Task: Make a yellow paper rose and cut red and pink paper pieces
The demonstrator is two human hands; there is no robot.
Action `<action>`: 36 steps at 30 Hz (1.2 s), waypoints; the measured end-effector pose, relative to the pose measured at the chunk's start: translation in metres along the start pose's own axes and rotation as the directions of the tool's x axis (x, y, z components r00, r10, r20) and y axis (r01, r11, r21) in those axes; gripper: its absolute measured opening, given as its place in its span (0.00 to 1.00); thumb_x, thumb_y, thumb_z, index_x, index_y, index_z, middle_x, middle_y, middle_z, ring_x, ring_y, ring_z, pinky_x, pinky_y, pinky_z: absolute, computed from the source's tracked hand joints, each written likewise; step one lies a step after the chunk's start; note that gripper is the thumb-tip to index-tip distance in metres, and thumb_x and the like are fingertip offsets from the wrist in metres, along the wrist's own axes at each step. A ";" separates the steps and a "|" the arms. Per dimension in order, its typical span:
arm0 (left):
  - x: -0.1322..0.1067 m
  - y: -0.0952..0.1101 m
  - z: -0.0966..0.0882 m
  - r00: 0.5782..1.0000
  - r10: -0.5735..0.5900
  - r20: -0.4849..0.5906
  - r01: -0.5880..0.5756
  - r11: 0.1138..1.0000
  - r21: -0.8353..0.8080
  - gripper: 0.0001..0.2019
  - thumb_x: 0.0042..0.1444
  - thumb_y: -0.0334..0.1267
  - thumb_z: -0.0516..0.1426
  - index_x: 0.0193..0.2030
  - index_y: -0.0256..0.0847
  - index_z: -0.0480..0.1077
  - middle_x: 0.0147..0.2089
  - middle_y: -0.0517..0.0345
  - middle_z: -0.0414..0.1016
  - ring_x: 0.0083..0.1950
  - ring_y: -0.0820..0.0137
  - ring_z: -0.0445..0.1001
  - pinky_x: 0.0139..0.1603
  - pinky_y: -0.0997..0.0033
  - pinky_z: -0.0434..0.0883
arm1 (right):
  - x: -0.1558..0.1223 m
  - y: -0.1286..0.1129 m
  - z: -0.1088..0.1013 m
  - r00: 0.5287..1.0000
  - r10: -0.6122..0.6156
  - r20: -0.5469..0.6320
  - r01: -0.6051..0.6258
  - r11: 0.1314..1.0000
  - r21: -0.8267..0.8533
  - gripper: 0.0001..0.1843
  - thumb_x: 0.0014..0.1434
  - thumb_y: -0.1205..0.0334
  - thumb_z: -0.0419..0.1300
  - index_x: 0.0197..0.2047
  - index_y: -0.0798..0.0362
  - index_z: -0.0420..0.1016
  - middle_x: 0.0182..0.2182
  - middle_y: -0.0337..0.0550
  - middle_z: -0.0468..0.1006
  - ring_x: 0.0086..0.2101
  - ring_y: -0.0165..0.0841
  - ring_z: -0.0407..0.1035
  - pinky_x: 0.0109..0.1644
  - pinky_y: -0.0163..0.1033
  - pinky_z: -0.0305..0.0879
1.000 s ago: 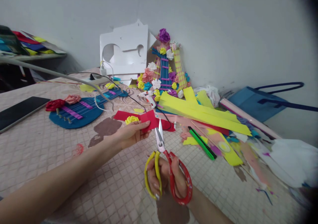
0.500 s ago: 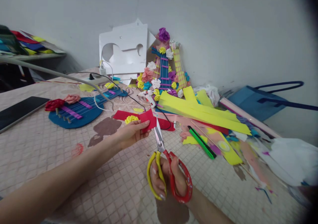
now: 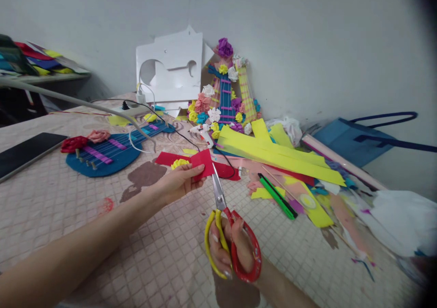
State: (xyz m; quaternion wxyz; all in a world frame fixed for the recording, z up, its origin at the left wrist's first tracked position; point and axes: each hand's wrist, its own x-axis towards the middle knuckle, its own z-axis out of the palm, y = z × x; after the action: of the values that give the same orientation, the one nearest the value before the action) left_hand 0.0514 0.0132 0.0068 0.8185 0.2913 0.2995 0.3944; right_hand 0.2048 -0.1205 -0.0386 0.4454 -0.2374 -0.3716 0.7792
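Note:
My left hand (image 3: 179,182) pinches a small piece of red foam sheet (image 3: 204,162) above the table, fingers closed on its near edge. My right hand (image 3: 229,248) grips scissors (image 3: 228,226) with one yellow and one red handle loop. Their blades point away from me and are nearly closed against the right edge of the red piece. A yellow paper flower (image 3: 180,163) lies just beyond my left fingers on a longer red strip (image 3: 225,170).
A blue foam guitar (image 3: 112,148) with flowers lies at left, a dark tablet (image 3: 23,151) beside it. A flower-covered tower (image 3: 225,94) and white cut-out board (image 3: 170,71) stand at the wall. Yellow strips (image 3: 273,151), a green knife (image 3: 277,196), a glue gun (image 3: 205,132) and a blue bag (image 3: 355,139) lie at right.
The scissors moved forward to the red piece and their blades closed from open to nearly shut. The handle loops came together. My left hand stayed in place.

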 end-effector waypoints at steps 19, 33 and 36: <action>-0.004 -0.007 0.002 0.991 0.137 0.006 -0.137 0.983 0.126 0.07 0.43 0.33 0.67 0.28 0.35 0.74 0.28 0.60 0.76 0.28 0.76 0.73 0.32 0.77 0.71 | -0.001 -0.001 0.001 0.999 -0.042 0.029 0.042 0.999 0.005 0.36 0.51 0.27 0.45 0.35 0.55 0.65 0.17 0.32 0.60 0.14 0.23 0.53 0.18 0.29 0.54; -0.005 -0.013 0.006 0.991 0.133 0.031 -0.136 0.972 0.189 0.08 0.43 0.35 0.67 0.29 0.34 0.75 0.28 0.59 0.76 0.28 0.77 0.72 0.31 0.78 0.70 | 0.000 -0.003 0.006 0.998 -0.053 -0.024 0.054 0.999 0.001 0.36 0.49 0.26 0.47 0.35 0.55 0.65 0.17 0.32 0.61 0.15 0.23 0.53 0.18 0.29 0.55; -0.005 -0.012 0.005 0.991 0.130 0.033 -0.134 0.975 0.178 0.07 0.44 0.34 0.67 0.28 0.35 0.75 0.28 0.59 0.76 0.27 0.77 0.72 0.31 0.78 0.69 | 0.000 -0.003 0.003 0.999 -0.032 -0.042 0.032 0.999 -0.006 0.36 0.49 0.26 0.47 0.35 0.54 0.64 0.17 0.32 0.61 0.15 0.23 0.53 0.18 0.29 0.54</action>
State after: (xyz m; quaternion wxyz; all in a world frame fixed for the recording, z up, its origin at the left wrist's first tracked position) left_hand 0.0582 0.0012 0.0028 0.7639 0.3875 0.3050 0.4162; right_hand 0.2041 -0.1210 -0.0343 0.4648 -0.2489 -0.3679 0.7660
